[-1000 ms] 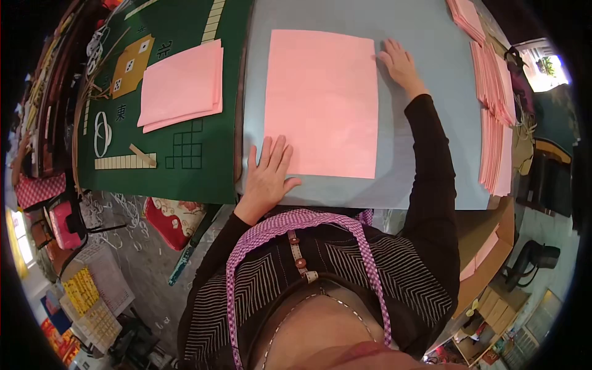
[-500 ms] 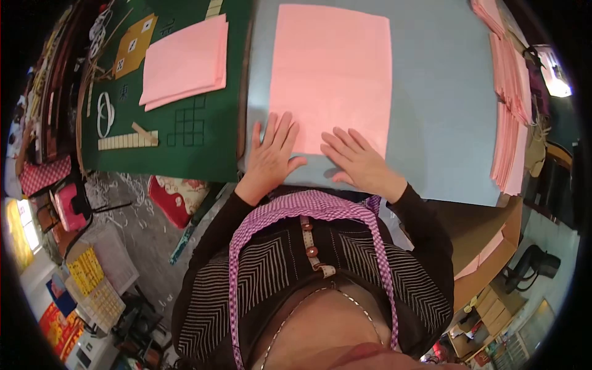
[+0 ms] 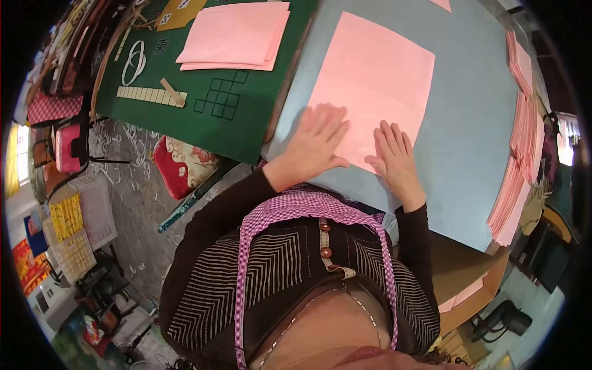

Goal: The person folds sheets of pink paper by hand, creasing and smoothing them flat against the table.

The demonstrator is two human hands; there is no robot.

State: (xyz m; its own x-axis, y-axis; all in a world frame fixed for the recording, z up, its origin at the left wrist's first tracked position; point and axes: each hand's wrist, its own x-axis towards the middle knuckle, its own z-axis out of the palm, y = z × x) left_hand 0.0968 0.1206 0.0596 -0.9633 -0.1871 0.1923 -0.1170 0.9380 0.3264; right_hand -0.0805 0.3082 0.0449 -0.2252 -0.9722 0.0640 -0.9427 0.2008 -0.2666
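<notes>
A flat pink rectangular sheet [image 3: 376, 80], paper or thin cloth, lies in front of me on the light blue tabletop [image 3: 465, 142]. My left hand [image 3: 317, 145] is over its near left edge, fingers stretched out and slightly blurred; whether it touches the sheet I cannot tell. On the near right part of the sheet rests my right hand [image 3: 396, 157], fingers extended and the thumb apart. Neither hand grips anything. To the left, a folded pink pile [image 3: 234, 37] lies on the green board [image 3: 253, 117].
Several bundles of pink sheets [image 3: 523, 154] line the tabletop's right edge. A cardboard box [image 3: 468, 296] with pink pieces stands below at right. The green board also holds a strip of pale tiles [image 3: 145, 94] and a white cord loop [image 3: 134, 63]. A cushioned seat [image 3: 185, 163] is below.
The view has turned, so the table and sheet appear tilted. My left hand has shifted up over the sheet's left edge and blurs. My right hand stays flat near the sheet's near right corner.
</notes>
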